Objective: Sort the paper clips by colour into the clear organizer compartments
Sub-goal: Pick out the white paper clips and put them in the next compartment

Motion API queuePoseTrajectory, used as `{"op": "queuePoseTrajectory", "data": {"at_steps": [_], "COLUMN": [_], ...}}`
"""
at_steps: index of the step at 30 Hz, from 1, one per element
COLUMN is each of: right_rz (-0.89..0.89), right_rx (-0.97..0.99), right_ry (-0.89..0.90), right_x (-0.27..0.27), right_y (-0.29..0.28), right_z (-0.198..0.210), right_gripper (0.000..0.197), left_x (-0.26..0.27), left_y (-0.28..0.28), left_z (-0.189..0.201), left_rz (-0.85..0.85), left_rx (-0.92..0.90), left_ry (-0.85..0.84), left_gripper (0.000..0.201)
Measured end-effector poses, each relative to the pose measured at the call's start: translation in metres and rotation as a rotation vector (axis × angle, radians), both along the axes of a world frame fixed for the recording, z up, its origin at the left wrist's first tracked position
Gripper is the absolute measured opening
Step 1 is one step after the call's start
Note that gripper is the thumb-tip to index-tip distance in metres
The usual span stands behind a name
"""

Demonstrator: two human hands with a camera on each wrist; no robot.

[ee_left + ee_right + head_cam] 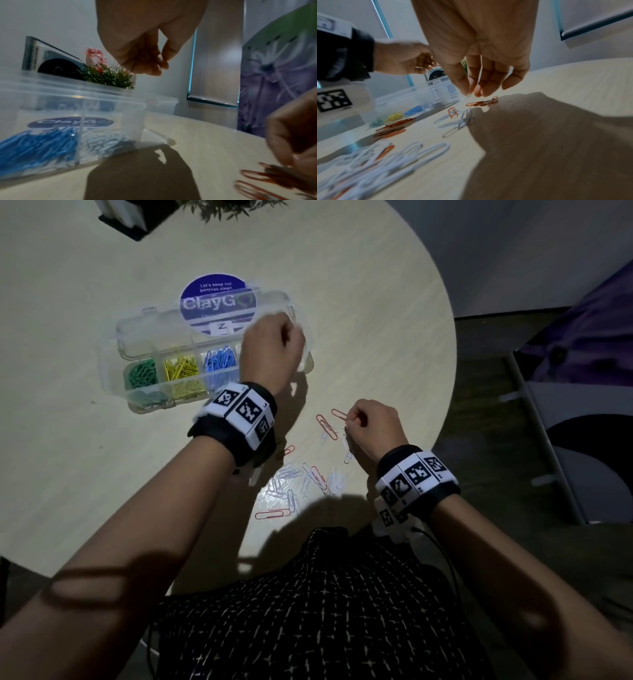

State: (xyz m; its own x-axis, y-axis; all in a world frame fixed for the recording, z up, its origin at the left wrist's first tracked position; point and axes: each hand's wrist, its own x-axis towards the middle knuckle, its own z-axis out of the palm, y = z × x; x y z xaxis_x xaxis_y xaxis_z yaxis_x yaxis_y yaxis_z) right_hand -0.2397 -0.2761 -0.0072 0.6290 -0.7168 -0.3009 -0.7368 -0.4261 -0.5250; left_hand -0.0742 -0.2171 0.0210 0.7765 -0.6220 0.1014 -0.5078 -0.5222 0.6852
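1 organizer [144, 337] end hidden behind left hand [270, 347]

A round pale wooden table [68, 440] is seen under everything; a blue round sticker [214, 290] reading "ClayGo" is stuck to it beyond the fingertips; a small plant with pink flowers [102, 70] is stood further out past the fingers, at the far edge; a black-framed stand with white cards [120, 217] is placed left of the plant; a purple flower-printed panel [278, 83] is seen to the right of the fingers; a lowered roller blind [214, 81] is hung beyond them.
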Motion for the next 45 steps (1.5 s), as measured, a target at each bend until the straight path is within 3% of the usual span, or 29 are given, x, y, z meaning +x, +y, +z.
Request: {"op": "queuePoseTrajectory", "data": {"at_steps": [4, 8, 10, 13, 20, 22, 24, 28, 32, 36, 39, 41, 44, 45], "right_rz": [-0.022, -0.014, -0.009, -0.036, -0.180, -0.214, -0.232, -0.234, -0.164, -0.032, -0.073, -0.092, 0.144, 0.224], "right_rx": [0.035, 0.030, 0.032, 0.062, 0.170, 0.201, 0.214, 0.220, 0.217, 0.253, 0.153, 0.051, -0.092, -0.136], "right_ry": [0.094, 0.080, 0.065, 0.028, -0.099, -0.162, -0.188, -0.276, -0.432, -0.517, -0.513, -0.379, -0.008, 0.073], "right_x": [-0.010, -0.010, -0.010, -0.011, -0.016, -0.018, -0.021, -0.019, 0.003, 0.021, 0.022, 0.019, 0.013, 0.011], "right_y": [0.008, 0.015, 0.016, 0.013, 0.000, -0.005, -0.010, -0.011, 0.004, 0.022, 0.017, 0.009, 0.007, 0.009], "right_z": [-0.005, -0.009, -0.008, -0.008, -0.009, -0.009, -0.006, 0.004, 0.022, 0.036, 0.033, 0.021, 0.002, -0.002], "right_gripper": [0.013, 0.008, 0.008, 0.011, 0.004, 0.007, 0.007, 0.009, 0.011, 0.009, 0.004, 0.009, 0.016, 0.018], "left_x": [-0.037, -0.071, -0.084, -0.093, -0.093, -0.089, -0.079, -0.070, -0.068, -0.078, -0.074, -0.068, -0.063, -0.062], "left_y": [0.019, 0.033, 0.032, 0.026, 0.023, 0.027, 0.032, 0.037, 0.034, 0.035, 0.038, 0.043, 0.053, 0.055], "left_z": [-0.018, -0.030, -0.034, -0.036, -0.036, -0.036, -0.041, -0.039, -0.037, -0.040, -0.043, -0.046, -0.048, -0.047], "left_rz": [-0.199, -0.218, -0.232, -0.201, -0.198, -0.177, -0.071, 0.208, 0.509, 0.529, 0.506, 0.448, 0.404, 0.402], "left_rx": [0.389, 0.616, 0.635, 0.616, 0.636, 0.555, 0.332, -0.248, -0.654, -0.743, -0.693, -0.589, -0.595, -0.600], "left_ry": [0.188, 0.157, 0.099, 0.064, 0.126, 0.221, 0.419, 1.082, 1.555, 1.711, 1.770, 1.729, 1.737, 1.730], "left_gripper": [0.012, 0.035, 0.041, 0.033, 0.024, 0.008, 0.024, 0.029, 0.032, 0.042, 0.041, 0.045, 0.067, 0.067]}}
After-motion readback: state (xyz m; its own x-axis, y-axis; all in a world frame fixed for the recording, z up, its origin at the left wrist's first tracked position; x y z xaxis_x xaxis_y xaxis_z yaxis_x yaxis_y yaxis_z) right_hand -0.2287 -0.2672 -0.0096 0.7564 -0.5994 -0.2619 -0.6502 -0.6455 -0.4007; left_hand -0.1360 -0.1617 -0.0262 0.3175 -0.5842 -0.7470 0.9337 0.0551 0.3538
